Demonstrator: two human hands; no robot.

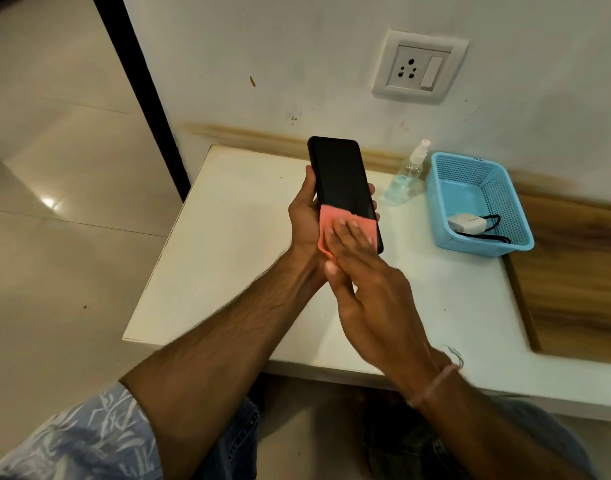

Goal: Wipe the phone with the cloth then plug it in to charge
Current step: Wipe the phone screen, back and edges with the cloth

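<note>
My left hand (304,216) grips a black phone (342,178) by its edges above the white table, screen facing me. A folded pink cloth (331,221) lies over the lower part of the screen. My right hand (362,271) presses the cloth onto the phone with straight fingers. A white charger (467,224) with a black cable (494,230) lies in the blue basket (446,188) at the right. The wall socket (420,66) with its switch sits above the table.
A clear spray bottle (406,176) stands on the white table (227,237) between the phone and the basket. A wooden panel (574,271) borders the table on the right. Tiled floor lies to the left.
</note>
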